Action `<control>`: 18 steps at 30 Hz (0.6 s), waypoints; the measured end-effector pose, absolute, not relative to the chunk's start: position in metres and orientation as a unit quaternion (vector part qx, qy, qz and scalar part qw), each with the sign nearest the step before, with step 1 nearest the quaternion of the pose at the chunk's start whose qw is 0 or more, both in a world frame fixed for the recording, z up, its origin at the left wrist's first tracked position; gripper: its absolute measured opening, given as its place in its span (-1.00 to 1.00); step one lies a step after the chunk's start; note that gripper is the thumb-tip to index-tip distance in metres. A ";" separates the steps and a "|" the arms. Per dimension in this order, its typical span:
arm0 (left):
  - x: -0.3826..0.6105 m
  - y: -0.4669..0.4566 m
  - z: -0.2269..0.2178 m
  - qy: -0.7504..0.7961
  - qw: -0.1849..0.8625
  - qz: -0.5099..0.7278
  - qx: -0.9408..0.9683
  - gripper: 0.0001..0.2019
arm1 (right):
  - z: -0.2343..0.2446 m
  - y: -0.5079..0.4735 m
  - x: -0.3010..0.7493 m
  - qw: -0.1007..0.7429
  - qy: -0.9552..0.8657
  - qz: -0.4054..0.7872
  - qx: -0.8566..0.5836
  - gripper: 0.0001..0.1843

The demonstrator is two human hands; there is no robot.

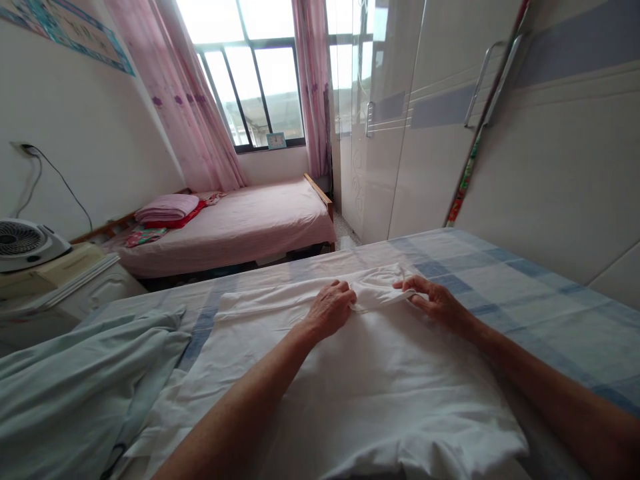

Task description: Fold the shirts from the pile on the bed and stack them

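A white garment [350,380] lies spread on the blue-checked bed sheet [525,287] in front of me. My left hand [331,308] is curled closed on a fold of the white cloth near its far edge. Just to the right, my right hand [434,300] pinches the same fold, fingers pressed together on the fabric. Both forearms reach over the garment from the near side.
A pale green cloth [75,393] is heaped at the left of the bed. Beyond stands a pink bed [240,227] with folded bedding under a window. A white wardrobe [425,133] fills the right. A fan [25,243] rests on a cabinet at the left.
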State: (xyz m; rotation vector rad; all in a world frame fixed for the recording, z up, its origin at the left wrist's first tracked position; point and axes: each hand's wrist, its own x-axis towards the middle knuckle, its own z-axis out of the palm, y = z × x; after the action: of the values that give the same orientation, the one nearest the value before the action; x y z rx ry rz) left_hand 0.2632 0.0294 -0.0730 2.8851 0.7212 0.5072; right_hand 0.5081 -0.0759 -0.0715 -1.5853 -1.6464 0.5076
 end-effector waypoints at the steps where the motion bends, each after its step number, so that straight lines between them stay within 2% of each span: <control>1: 0.263 0.030 -0.073 0.235 0.067 0.175 0.954 -0.76 | -0.072 -0.076 0.509 0.389 -0.653 0.201 -0.618 -0.86; 5: 0.258 0.034 -0.074 0.224 0.143 0.206 0.942 -0.75 | -0.071 -0.077 0.511 0.374 -0.676 0.188 -0.606 -0.83; 8: 0.259 0.037 -0.078 0.286 0.211 0.216 0.910 -0.73 | -0.071 -0.070 0.513 0.371 -0.669 0.157 -0.624 -0.84; 13: 0.276 0.049 -0.083 0.408 0.339 0.275 0.802 -0.80 | -0.073 -0.040 0.516 0.398 -0.613 0.130 -0.670 -0.80; 18: 0.287 0.057 -0.083 0.500 0.329 0.317 0.736 -0.59 | -0.077 -0.016 0.514 0.375 -0.516 0.162 -0.753 -0.59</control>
State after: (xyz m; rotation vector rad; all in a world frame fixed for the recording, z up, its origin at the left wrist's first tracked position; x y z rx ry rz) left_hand 0.2872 0.0570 -0.0827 1.9250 1.3087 0.8297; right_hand 0.5143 -0.0163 -0.0773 -1.9276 -1.3196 0.4150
